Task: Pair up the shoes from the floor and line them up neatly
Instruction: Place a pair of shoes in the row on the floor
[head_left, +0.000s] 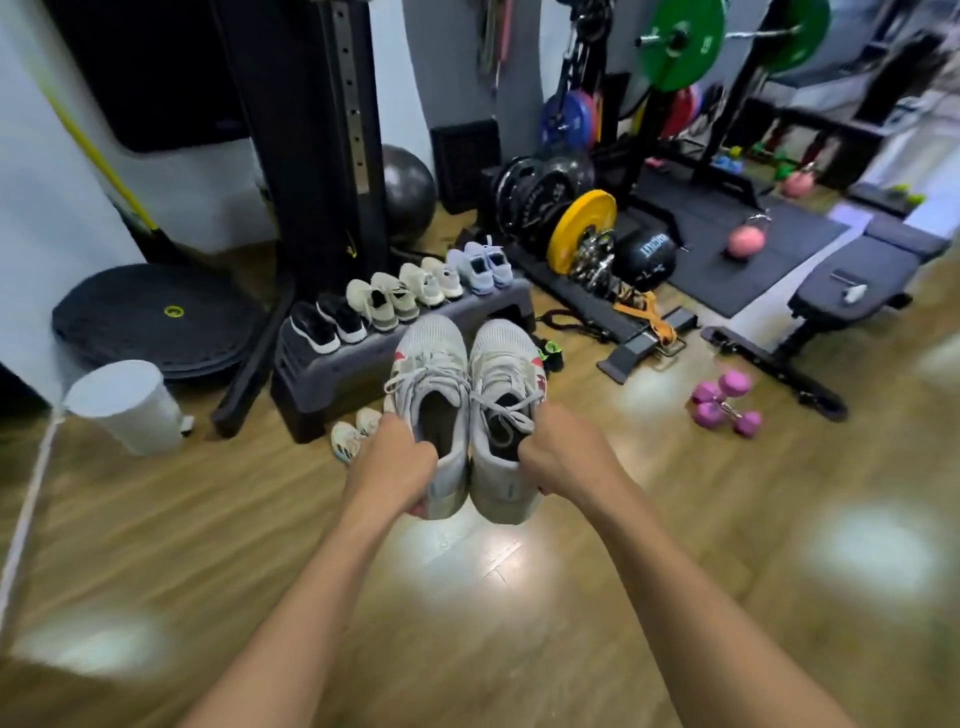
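Observation:
I hold a pair of grey knit sneakers with red marks side by side in the air, toes pointing away. My left hand (396, 462) grips the heel of the left grey sneaker (434, 364). My right hand (563, 449) grips the heel of the right grey sneaker (506, 369). Ahead, a grey step platform (332, 374) carries a row of paired shoes: black ones (327, 322), beige ones (384, 301), cream ones (431, 283) and pale blue ones (480, 265). A small white pair with coloured stripes (353, 434) lies on the wooden floor in front of the platform.
A white pedal bin (130, 405) stands at the left, near a black round disc (150, 317). Pink dumbbells (724, 402) lie on the floor at the right, beside a weight bench (852, 291). Weight plates (579, 231), a medicine ball (647, 254) and a black rack column (322, 156) fill the back.

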